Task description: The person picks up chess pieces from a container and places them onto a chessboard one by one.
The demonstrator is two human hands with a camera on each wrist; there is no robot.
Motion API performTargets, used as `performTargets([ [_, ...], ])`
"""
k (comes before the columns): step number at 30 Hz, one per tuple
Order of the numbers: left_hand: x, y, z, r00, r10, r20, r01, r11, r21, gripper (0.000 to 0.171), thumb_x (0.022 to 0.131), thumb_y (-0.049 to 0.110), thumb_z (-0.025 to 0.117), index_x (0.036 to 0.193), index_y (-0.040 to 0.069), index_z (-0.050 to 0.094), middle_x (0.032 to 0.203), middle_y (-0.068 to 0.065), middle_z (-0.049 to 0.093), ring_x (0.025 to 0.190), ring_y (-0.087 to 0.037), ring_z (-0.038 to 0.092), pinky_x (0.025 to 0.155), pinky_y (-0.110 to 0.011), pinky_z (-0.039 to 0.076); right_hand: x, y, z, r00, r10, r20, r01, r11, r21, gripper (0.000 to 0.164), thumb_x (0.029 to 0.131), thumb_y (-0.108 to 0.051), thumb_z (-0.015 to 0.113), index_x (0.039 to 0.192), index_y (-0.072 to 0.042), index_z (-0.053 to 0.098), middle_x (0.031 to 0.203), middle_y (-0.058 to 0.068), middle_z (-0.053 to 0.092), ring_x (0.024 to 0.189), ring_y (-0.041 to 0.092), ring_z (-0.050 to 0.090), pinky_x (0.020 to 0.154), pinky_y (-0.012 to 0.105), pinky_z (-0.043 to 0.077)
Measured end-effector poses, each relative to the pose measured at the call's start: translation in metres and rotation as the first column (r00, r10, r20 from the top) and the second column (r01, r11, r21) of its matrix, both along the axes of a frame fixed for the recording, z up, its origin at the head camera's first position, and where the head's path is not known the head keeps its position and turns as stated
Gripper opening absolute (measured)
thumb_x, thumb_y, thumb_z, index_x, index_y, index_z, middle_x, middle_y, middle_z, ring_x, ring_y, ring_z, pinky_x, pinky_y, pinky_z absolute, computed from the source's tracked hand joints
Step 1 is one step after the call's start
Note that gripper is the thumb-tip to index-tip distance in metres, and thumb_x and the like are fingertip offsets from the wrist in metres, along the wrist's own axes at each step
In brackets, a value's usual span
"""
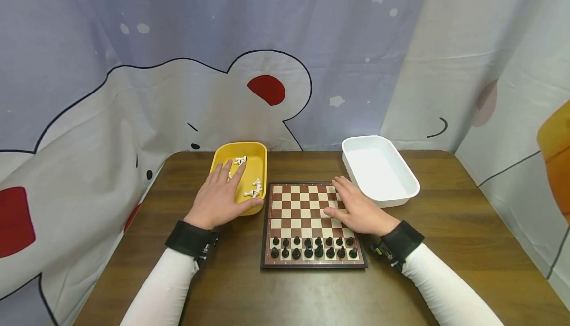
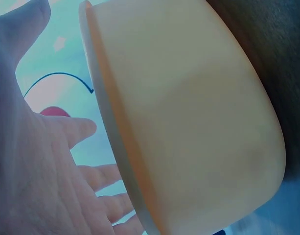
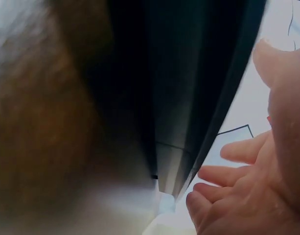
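Observation:
My left hand (image 1: 218, 200) hovers over the near left part of a yellow tray (image 1: 264, 167), its fingers spread and holding nothing. White chess pieces (image 1: 255, 190) lie toppled inside that tray; the hand hides part of it. In the left wrist view the tray's outer wall (image 2: 198, 107) stands beside the palm. My right hand (image 1: 358, 209) is over the right side of a brown and cream chessboard (image 1: 294, 205), fingers extended, nothing held. Black chess pieces (image 1: 308, 253) stand upright in two rows along the board's near edge. The board's dark side (image 3: 198, 73) shows in the right wrist view.
A white tray (image 1: 380, 167) with nothing visible in it stands at the back right, close to my right hand. Everything rests on a brown wooden table (image 1: 450, 227). A patterned curtain (image 1: 213, 103) hangs right behind the table's far edge.

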State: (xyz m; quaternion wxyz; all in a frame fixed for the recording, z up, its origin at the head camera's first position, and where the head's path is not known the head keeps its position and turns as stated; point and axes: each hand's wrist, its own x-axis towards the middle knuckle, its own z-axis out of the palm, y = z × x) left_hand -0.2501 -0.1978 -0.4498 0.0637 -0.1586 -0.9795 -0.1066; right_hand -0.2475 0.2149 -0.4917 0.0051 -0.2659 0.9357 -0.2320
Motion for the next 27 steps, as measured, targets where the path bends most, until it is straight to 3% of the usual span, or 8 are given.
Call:
performTargets([
  [10, -0.001, -0.003, -0.003, 1.000, 0.017, 0.019, -0.017, 1.000, 0.007, 0.110, 0.097, 0.086, 0.056, 0.174, 0.010, 0.036, 0.177, -0.031, 0.027, 0.164, -0.054, 0.023, 0.131, -0.067, 0.025, -0.006, 0.002, -0.007, 0.997, -0.073, 0.019, 0.072, 0.997, 0.033, 0.097, 0.111, -0.048, 0.067, 0.168, 0.017, 0.022, 0.175, 0.040, 0.019, 0.164, 0.055, 0.020, 0.130, 0.067, 0.026],
  [20, -0.007, -0.008, -0.003, 0.997, 0.043, 0.064, -0.045, 0.999, 0.020, 0.092, 0.110, 0.073, 0.044, 0.166, 0.000, 0.048, 0.164, -0.029, 0.051, 0.151, -0.049, 0.050, 0.121, -0.065, 0.043, -0.010, 0.008, -0.013, 0.992, -0.111, 0.058, 0.111, 0.994, 0.015, 0.098, 0.111, -0.043, 0.068, 0.166, 0.021, 0.018, 0.174, 0.044, 0.015, 0.163, 0.059, 0.018, 0.129, 0.070, 0.024],
  [27, -0.008, -0.009, 0.001, 0.991, 0.057, 0.122, -0.061, 0.998, 0.031, 0.086, 0.111, 0.070, 0.047, 0.159, 0.000, 0.057, 0.153, -0.024, 0.064, 0.139, -0.042, 0.062, 0.111, -0.063, 0.053, -0.013, 0.011, -0.020, 0.992, -0.123, 0.015, 0.123, 0.992, 0.019, 0.102, 0.108, -0.044, 0.071, 0.165, 0.023, 0.018, 0.169, 0.044, 0.025, 0.159, 0.058, 0.027, 0.127, 0.070, 0.029],
])
